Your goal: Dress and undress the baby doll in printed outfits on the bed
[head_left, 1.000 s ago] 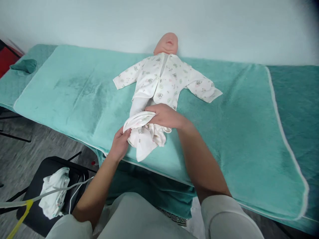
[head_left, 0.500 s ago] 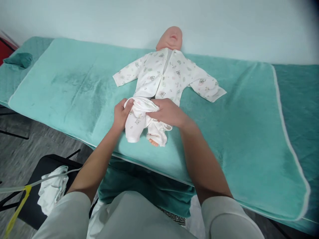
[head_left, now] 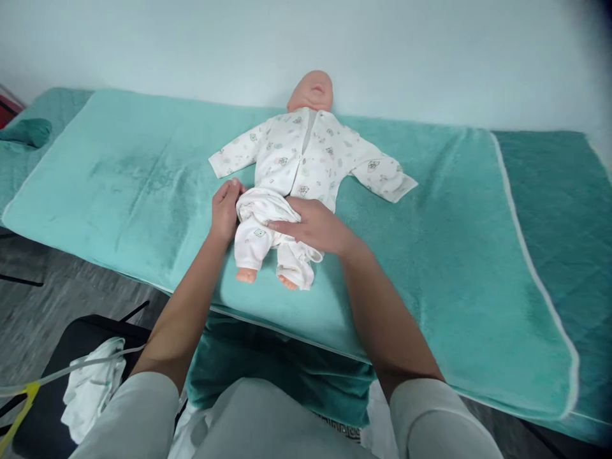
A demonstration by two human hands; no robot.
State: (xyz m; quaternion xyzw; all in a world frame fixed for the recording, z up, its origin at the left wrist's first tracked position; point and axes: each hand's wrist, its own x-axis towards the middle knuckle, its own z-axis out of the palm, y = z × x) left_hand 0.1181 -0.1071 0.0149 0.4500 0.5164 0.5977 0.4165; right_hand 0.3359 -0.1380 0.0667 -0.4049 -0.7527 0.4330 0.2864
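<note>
A baby doll (head_left: 313, 92) lies on its back in a white patterned jacket (head_left: 282, 153). White patterned baby trousers (head_left: 255, 233) are bunched around its upper legs, below the jacket hem. My left hand (head_left: 224, 210) is closed at the left edge of the waistband, its fingertips partly hidden by the cloth. From the right, my right hand (head_left: 320, 224) grips the bunched waistband, thumb across the front and fingers tucked behind. Both of the doll's feet (head_left: 246, 275) show below the trouser legs, the right-hand one partly covered by its cuff.
The doll lies on a green padded mat (head_left: 430, 268) with pale piping, against a white wall (head_left: 430, 57). A black chair (head_left: 43, 395) at lower left carries a crumpled white cloth (head_left: 95, 382). A pale tube (head_left: 86, 362) with a yellow strip (head_left: 21, 414) crosses over it.
The left trouser leg has moved up, uncovering the foot there. My left thumb has come off the waistband's front to its side. My view has shifted slightly.
</note>
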